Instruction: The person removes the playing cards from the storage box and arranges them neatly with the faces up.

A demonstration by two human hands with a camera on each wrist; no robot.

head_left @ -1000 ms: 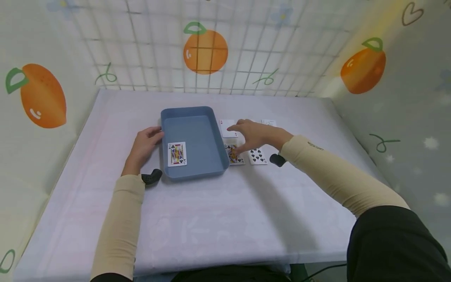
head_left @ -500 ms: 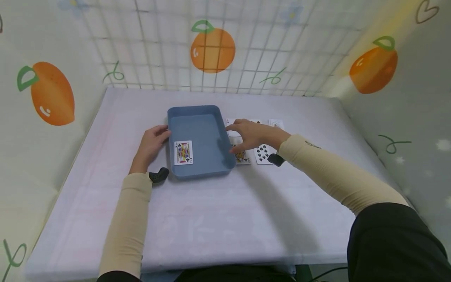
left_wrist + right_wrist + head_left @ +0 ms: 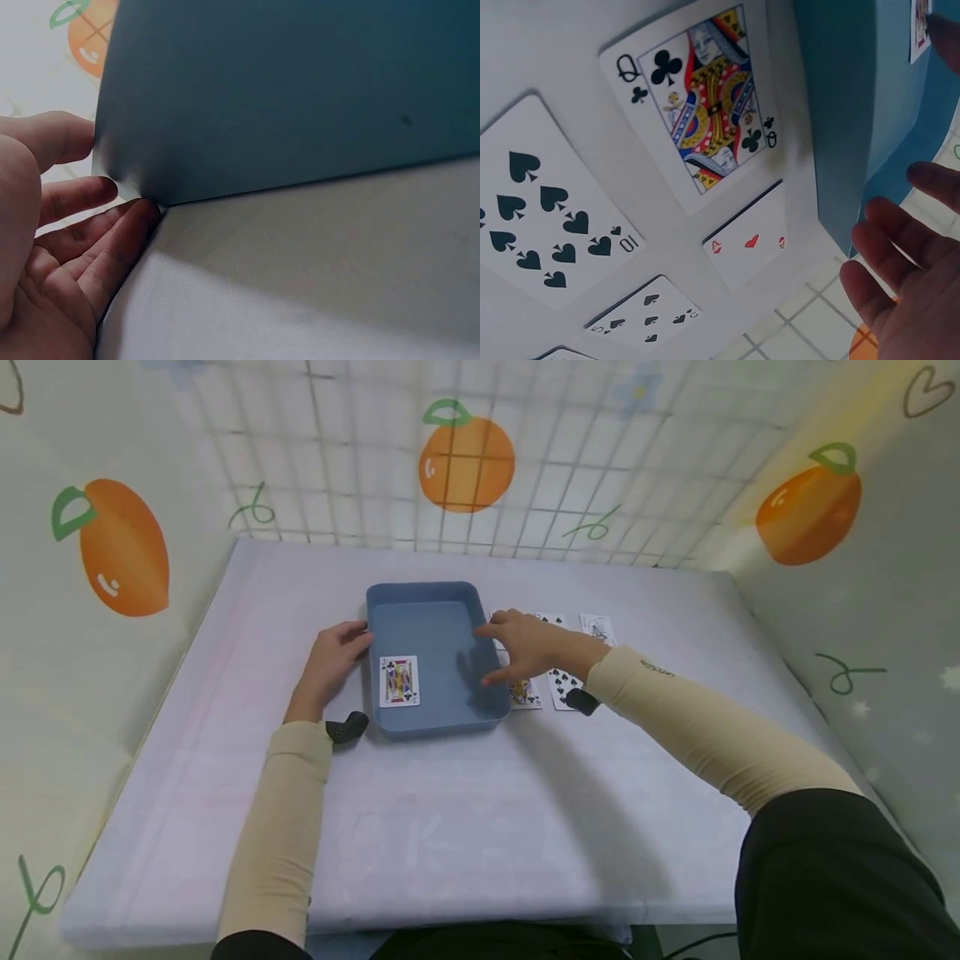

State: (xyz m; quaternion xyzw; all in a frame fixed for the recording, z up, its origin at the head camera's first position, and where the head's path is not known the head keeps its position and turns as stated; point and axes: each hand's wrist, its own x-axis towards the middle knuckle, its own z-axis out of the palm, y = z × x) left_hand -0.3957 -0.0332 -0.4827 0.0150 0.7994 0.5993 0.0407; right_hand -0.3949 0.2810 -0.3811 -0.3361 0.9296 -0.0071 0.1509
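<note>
So nearest to the camera is just bare table (image 3: pixel 465 835), with both beige sleeves reaching out over it. A bit further, the left hand (image 3: pixel 330 662) sits at the tray's 9 o'clock side, fingers relaxed and only lightly bent, tips touching the outside of the wall; the wrist view shows the fingers (image 3: pixel 90 247) right against the tray's lower corner, not wrapped round anything. The blue tray (image 3: pixel 420 602) is mid-table, and inside it a king of clubs (image 3: pixel 398 681) lies face up at about 8 o'clock, close to the left wall. The right hand (image 3: pixel 525 647) hangs over the tray's 3 o'clock rim, fingers spread loose, holding nothing. Just under and beside it, outside the tray, a queen of clubs (image 3: pixel 697 105) lies right next to the wall, with a ten of spades (image 3: pixel 551 225) at its 3 o'clock. Further back there's an ace of hearts (image 3: pixel 748 244), another spade card (image 3: pixel 646 313), and one more card (image 3: pixel 597 628) at the far right, too small to read.
</note>
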